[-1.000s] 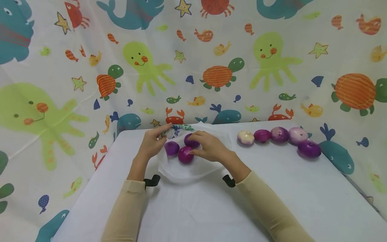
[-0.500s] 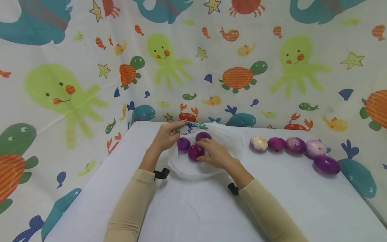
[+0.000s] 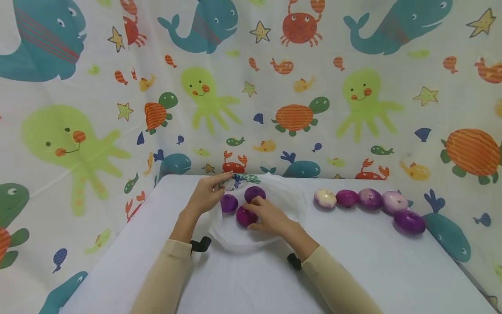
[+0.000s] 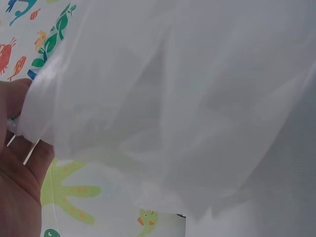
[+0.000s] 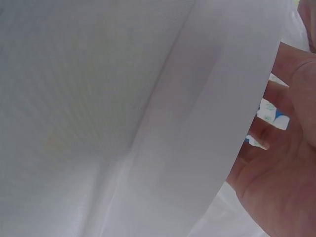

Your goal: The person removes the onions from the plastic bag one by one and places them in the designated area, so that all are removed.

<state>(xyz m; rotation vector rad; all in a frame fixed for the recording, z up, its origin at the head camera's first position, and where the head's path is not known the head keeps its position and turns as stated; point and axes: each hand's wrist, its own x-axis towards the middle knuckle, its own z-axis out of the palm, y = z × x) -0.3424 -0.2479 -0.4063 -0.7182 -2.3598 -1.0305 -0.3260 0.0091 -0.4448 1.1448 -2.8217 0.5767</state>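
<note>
- My left fingers pinch the white bag by its green-and-blue print.
- Two purple onions sit in it.
- My right fingers clamp a third onion, also inside.
- Five more onions line the table.

Bag before me on the worktop | in it: left onion, rear onion, front onion in my right grip | my left grip at bag's rear-left edge | four-onion row right of bag, fifth onion before its right end | cloth behind worktop
</note>
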